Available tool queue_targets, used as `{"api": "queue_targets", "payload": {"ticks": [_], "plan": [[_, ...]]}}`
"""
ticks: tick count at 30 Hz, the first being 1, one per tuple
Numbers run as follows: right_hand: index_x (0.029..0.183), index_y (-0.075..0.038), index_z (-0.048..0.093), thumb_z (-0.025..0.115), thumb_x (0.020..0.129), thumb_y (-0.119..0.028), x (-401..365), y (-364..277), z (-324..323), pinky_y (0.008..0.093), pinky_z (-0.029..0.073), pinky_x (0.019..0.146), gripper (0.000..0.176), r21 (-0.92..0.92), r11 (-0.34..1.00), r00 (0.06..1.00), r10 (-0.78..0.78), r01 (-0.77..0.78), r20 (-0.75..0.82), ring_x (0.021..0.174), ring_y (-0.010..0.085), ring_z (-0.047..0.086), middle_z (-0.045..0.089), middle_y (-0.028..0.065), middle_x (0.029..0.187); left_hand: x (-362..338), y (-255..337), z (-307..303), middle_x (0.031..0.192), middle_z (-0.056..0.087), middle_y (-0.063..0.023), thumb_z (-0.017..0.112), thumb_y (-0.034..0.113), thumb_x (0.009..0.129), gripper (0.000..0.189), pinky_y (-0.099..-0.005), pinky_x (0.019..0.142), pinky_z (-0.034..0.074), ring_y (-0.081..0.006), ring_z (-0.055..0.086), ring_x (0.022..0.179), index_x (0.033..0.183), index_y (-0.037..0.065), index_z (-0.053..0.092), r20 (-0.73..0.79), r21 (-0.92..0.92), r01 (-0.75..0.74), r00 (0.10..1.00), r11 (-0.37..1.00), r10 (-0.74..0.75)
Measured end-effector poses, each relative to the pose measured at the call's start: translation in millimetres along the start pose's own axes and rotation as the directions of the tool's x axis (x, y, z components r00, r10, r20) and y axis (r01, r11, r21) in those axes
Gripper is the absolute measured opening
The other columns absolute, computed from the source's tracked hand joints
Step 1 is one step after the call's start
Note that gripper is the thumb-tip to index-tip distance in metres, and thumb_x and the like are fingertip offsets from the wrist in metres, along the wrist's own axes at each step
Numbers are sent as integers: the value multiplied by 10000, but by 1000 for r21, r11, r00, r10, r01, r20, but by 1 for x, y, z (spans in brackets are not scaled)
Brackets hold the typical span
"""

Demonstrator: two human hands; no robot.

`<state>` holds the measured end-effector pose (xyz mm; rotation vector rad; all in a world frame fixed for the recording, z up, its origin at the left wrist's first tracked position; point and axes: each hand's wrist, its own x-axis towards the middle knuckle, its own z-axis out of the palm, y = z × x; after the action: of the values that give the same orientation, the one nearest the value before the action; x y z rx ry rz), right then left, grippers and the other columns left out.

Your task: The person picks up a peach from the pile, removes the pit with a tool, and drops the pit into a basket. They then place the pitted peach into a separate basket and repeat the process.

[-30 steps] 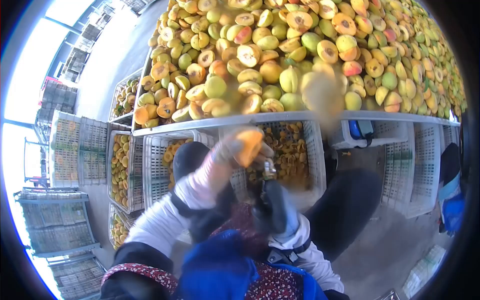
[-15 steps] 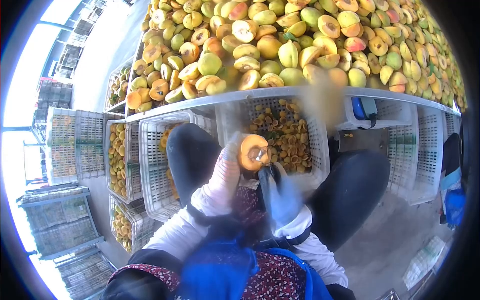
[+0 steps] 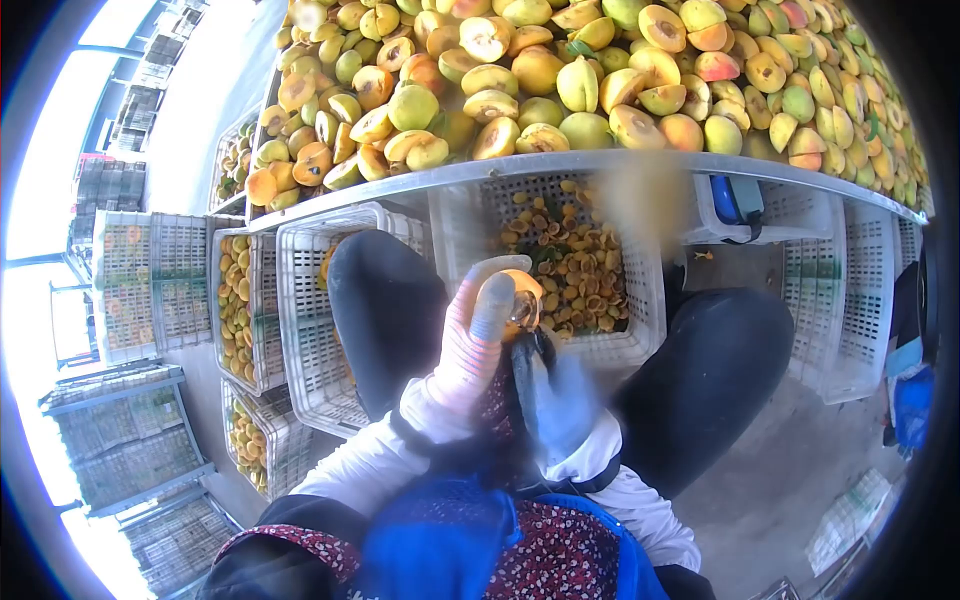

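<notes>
My left hand [image 3: 465,345], in a pale striped glove with grey fingertips, is closed around an orange-fleshed peach half [image 3: 532,290]. Its thumb and fingers cover much of the fruit, and the cut face is turned to the right. My right hand [image 3: 568,400], in a blue-grey glove and blurred by motion, grips a dark-handled pitting tool [image 3: 522,362]. The tool's tip meets the pit hollow of the peach half. Both hands are between my knees, above a white crate [image 3: 648,300] that holds scooped-out peach pieces [image 3: 575,270].
A metal-edged table [image 3: 600,163] heaped with peach halves [image 3: 490,105] spans the front. Fruit-filled crates [image 3: 235,300] stand at left, more white crates [image 3: 868,310] at right. A blue item [image 3: 722,200] sits in a crate under the table. A brownish smudge blurs the upper middle.
My left hand has shifted slightly right and turned the peach half, so its cut face shows less and the fingers cover more. The right hand stays at the fruit with the tool.
</notes>
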<state>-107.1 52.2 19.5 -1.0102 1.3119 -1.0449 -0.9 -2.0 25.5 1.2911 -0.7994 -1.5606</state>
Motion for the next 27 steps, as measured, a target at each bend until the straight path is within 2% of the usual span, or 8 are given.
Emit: {"api": "queue_targets", "payload": {"ticks": [6, 9, 11, 19, 22, 25, 26, 27], "plan": [[998, 5, 541, 480, 937, -256, -1, 2, -4, 417, 447, 591, 275, -130, 988, 997, -83, 81, -4, 690, 387, 594, 596, 205, 775, -7, 3, 13, 905, 599, -34, 573, 402, 921, 401, -235, 726, 453, -93, 541, 798, 1105, 46, 558, -37, -141, 59, 997, 988, -65], [1012, 6, 543, 482, 932, -267, -3, 11, 4, 427, 449, 601, 292, -180, 969, 979, -187, 170, -82, 709, 401, 593, 600, 210, 785, -5, -5, 15, 905, 601, -36, 577, 403, 919, 406, -235, 705, 456, -92, 545, 775, 1110, 46, 556, -79, -64, -75, 994, 995, 70], [1021, 8, 545, 486, 930, -273, -3, 3, 4, 429, 452, 607, 301, -53, 993, 990, -110, 105, -93, 715, 407, 594, 603, 216, 797, -7, -4, 16, 899, 606, -39, 573, 394, 923, 395, -232, 698, 452, -88, 545, 762, 1104, 43, 560, -89, -55, -88, 993, 995, 83], [1092, 21, 542, 507, 938, -221, -12, 14, -8, 409, 484, 676, 289, -347, 931, 993, -97, 112, 60, 770, 358, 623, 640, 195, 849, -3, -7, 10, 866, 610, -38, 545, 357, 941, 351, -226, 689, 443, -84, 541, 751, 1061, 28, 580, 14, -34, 8, 1000, 999, -8], [1135, 29, 531, 506, 946, -162, -14, 26, -4, 366, 497, 723, 270, -158, 977, 989, -143, 146, 30, 832, 301, 634, 650, 175, 935, 3, -7, 5, 870, 606, -31, 547, 357, 940, 343, -224, 699, 440, -85, 544, 769, 1041, 31, 587, 111, -1, 60, 992, 998, -60], [1175, 27, 507, 482, 964, -93, -7, 14, -18, 284, 492, 796, 244, -472, 863, 979, -112, 182, 172, 997, 220, 603, 591, 178, 1126, 16, 8, -5, 873, 600, -22, 554, 359, 937, 338, -228, 712, 439, -83, 544, 787, 1023, 34, 591, 232, 89, 204, 948, 975, -219], [1178, 23, 503, 483, 968, -107, -1, 3, -16, 270, 489, 801, 248, -273, 957, 976, 148, -100, 158, 1009, 214, 598, 590, 176, 1128, 20, 18, -7, 874, 597, -18, 556, 362, 935, 340, -231, 714, 439, -82, 543, 790, 1019, 35, 590, 257, 120, 256, 925, 959, -279], [1162, 14, 507, 482, 972, -139, -2, 6, -10, 264, 488, 767, 246, -144, 980, 978, 160, -141, 131, 968, 208, 601, 597, 163, 1086, 21, 23, -9, 875, 595, -15, 558, 365, 933, 342, -234, 716, 438, -80, 542, 794, 1015, 35, 590, 279, 152, 306, 899, 940, -338]]}}
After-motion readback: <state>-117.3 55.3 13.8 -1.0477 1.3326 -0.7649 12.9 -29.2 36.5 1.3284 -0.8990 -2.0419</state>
